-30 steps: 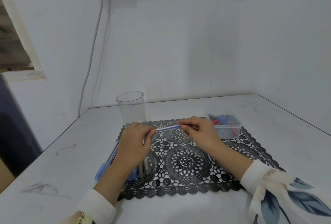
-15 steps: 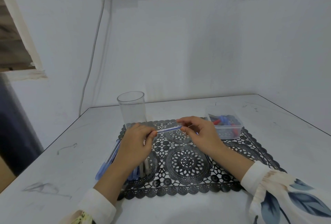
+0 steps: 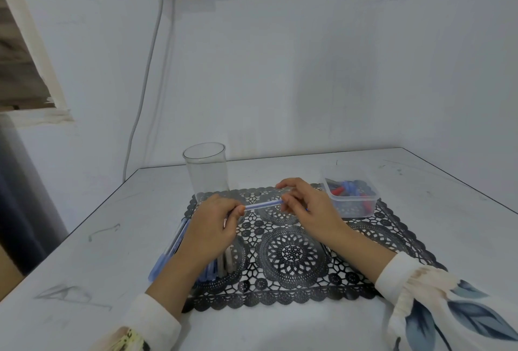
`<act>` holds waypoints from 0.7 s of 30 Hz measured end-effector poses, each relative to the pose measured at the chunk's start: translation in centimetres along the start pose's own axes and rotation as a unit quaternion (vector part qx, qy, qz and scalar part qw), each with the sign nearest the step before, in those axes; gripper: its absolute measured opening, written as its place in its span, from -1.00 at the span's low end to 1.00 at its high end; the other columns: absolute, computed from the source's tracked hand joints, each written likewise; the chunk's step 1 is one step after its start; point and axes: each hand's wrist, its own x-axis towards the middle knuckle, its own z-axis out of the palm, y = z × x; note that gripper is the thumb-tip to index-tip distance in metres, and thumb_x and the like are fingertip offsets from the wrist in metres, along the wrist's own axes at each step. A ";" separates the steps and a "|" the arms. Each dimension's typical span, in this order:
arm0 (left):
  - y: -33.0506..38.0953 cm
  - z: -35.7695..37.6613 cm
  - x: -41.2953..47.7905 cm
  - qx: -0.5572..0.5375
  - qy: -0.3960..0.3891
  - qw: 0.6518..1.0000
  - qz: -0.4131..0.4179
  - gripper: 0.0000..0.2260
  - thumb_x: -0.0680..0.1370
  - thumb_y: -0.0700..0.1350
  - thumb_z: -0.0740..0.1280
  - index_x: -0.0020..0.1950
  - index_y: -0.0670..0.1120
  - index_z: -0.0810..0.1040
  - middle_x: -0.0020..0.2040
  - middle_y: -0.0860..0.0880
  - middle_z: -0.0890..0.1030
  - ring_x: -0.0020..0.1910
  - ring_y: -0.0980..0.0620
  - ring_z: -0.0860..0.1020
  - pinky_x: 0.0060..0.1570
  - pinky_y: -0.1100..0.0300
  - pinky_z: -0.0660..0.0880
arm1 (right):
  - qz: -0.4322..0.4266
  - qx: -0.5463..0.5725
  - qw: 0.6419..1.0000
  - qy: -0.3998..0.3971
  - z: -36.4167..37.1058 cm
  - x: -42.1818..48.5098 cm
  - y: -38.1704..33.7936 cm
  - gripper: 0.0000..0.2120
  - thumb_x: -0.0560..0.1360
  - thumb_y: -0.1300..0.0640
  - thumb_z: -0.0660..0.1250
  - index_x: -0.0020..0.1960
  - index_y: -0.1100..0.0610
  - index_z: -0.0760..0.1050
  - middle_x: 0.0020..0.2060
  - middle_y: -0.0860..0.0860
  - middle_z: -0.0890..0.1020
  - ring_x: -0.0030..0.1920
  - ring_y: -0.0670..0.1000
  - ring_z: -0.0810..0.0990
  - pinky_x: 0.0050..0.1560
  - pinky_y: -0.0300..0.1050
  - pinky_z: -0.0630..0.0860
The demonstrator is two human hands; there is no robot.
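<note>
A thin clear pen point(image 3: 263, 205) with a blue core lies level between both hands above the black lace placemat point(image 3: 294, 252). My left hand point(image 3: 214, 227) grips its left end with curled fingers. My right hand point(image 3: 304, 204) pinches its right end between thumb and fingers. An empty clear plastic cup point(image 3: 207, 172) stands upright at the mat's far left corner. Several more pens point(image 3: 173, 249) lie in a row at the mat's left edge, partly hidden under my left forearm.
A small clear tub point(image 3: 350, 196) holding red and blue pen caps sits at the mat's far right corner. The white table point(image 3: 84, 252) meets white walls behind and to the left. A cable point(image 3: 145, 78) hangs down the wall from a socket.
The two hands have shifted very slightly with the pen still held between them. Nothing else has moved.
</note>
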 end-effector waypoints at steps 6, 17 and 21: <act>0.2 0.0 0.0 0.000 0.012 1.000 0.006 -0.78 0.53 -0.06 0.18 -0.18 -0.04 0.59 -0.36 0.25 0.37 -0.25 0.25 0.35 -0.29 0.32 0.22 | 0.012 -0.015 1.000 -0.001 0.1 0.0 0.1 -0.93 0.57 0.18 0.24 -0.01 0.09 0.50 -0.29 -0.15 0.59 -0.28 -0.27 0.56 -0.26 -0.45 0.40; 0.1 0.1 0.2 -0.001 0.011 0.999 0.030 -0.76 0.53 -0.02 0.19 -0.09 -0.06 0.64 -0.33 0.29 0.39 -0.22 0.26 0.37 -0.26 0.36 0.23 | 0.029 -0.007 0.999 -0.031 0.4 -0.2 0.2 -0.79 0.61 0.10 0.11 -0.14 0.05 0.45 -0.36 -0.03 0.57 -0.37 -0.19 0.48 -0.29 -0.38 0.35; 0.2 0.2 0.2 -0.005 0.026 0.999 0.033 -0.77 0.53 -0.03 0.20 -0.12 -0.06 0.63 -0.34 0.31 0.38 -0.26 0.25 0.35 -0.27 0.37 0.22 | 0.000 -0.017 0.999 -0.036 0.2 -0.3 0.1 -0.82 0.61 0.14 0.12 -0.07 0.16 0.45 -0.33 0.03 0.58 -0.36 -0.18 0.48 -0.30 -0.41 0.34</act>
